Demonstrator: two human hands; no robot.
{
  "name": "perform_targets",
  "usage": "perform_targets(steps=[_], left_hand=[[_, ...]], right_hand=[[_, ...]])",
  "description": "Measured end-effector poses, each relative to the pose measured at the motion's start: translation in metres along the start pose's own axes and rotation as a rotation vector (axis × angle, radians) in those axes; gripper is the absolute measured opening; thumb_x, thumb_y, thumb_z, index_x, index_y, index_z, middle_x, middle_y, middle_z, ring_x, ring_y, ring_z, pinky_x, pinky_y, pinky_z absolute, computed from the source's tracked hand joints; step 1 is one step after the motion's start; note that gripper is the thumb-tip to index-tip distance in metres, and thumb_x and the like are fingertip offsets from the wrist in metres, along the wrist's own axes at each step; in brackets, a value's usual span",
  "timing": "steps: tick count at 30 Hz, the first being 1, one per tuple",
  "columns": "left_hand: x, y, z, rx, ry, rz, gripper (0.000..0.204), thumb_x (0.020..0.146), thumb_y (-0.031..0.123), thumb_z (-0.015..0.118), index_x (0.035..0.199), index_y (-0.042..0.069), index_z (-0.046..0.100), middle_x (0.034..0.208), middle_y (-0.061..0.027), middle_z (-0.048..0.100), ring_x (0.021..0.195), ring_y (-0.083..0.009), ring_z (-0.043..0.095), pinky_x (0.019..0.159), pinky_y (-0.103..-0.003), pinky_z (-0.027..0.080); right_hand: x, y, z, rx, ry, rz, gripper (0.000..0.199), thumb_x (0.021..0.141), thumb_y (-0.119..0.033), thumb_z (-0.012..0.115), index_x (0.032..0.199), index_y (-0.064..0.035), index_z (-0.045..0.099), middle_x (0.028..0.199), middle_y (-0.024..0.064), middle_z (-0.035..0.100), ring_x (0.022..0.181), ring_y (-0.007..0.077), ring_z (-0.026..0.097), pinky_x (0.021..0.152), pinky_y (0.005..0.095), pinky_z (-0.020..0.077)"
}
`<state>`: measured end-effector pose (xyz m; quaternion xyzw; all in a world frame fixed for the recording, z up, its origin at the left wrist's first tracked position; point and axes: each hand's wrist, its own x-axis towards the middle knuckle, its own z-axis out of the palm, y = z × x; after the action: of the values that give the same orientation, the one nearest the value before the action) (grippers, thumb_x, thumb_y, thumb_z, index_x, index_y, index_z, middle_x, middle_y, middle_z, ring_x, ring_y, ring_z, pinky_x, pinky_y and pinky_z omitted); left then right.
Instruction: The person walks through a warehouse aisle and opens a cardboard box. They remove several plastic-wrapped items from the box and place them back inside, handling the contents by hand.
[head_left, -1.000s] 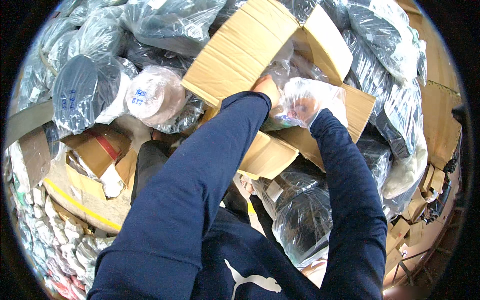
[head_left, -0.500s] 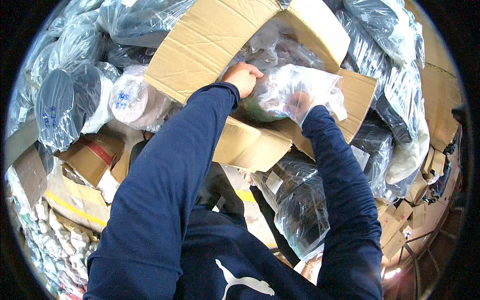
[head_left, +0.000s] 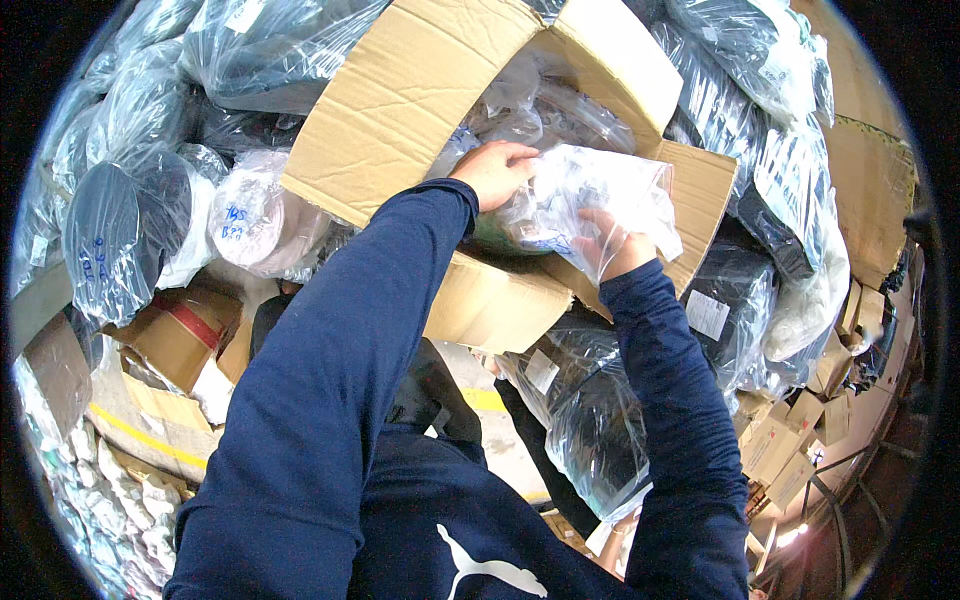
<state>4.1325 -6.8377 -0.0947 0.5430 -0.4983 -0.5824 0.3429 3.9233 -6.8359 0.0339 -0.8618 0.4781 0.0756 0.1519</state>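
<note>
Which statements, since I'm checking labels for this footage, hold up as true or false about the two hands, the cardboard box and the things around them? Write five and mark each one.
1. The flaps of the cardboard box stand open. True.
2. The left hand and the right hand are both at the clear plastic bag. True.
3. Both hands are gloved. False: they are bare.
4. A pale round bundle sits in the picture to the left of the box. True.
5. Both arms are in bright red. False: the sleeves are dark blue.
</note>
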Motion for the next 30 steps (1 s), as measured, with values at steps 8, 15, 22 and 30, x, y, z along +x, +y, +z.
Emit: perform_targets(steps=[8,15,22,30], left_hand=[[-0.005,-0.003,-0.004,0.000,0.001,0.023,0.036,0.091,0.022,0.056,0.121,0.003,0.059,0.113,-0.0153,0.065,0.102,-0.0186,0.061,0.092,-0.031,0.045],[-0.013,-0.006,-0.007,-0.035,0.023,0.100,0.040,0.091,0.028,0.058,0.121,0.002,0.059,0.111,-0.0125,0.064,0.103,-0.0191,0.059,0.092,-0.030,0.045],[-0.013,0.048,0.010,0.125,0.227,0.220,0.052,0.079,0.047,0.068,0.106,0.003,0.067,0.096,-0.0117,0.069,0.093,-0.0220,0.065,0.086,-0.034,0.047],[-0.001,0.102,0.068,0.230,0.031,0.449,0.035,0.088,0.033,0.058,0.068,0.005,0.064,0.065,-0.0174,0.060,0.063,-0.0375,0.058,0.057,-0.045,0.045]], right_hand=[[0.002,-0.024,0.021,0.032,-0.046,0.335,0.035,0.073,-0.035,0.075,0.097,-0.0098,0.067,0.087,0.0156,0.068,0.082,0.0339,0.065,0.076,0.0411,0.0513],[0.021,-0.018,0.033,0.197,0.083,0.170,0.019,0.078,-0.024,0.068,0.087,-0.0068,0.070,0.079,0.0147,0.068,0.074,0.0303,0.066,0.069,0.0397,0.0517],[-0.055,-0.039,0.069,0.280,0.435,0.058,0.010,0.078,-0.010,0.067,0.083,-0.0055,0.060,0.072,0.0169,0.062,0.065,0.0370,0.062,0.061,0.0460,0.0502],[-0.070,-0.057,0.060,0.481,0.657,0.190,0.015,0.072,0.002,0.066,0.084,-0.0040,0.059,0.065,0.0167,0.059,0.061,0.0362,0.062,0.059,0.0415,0.0494]])
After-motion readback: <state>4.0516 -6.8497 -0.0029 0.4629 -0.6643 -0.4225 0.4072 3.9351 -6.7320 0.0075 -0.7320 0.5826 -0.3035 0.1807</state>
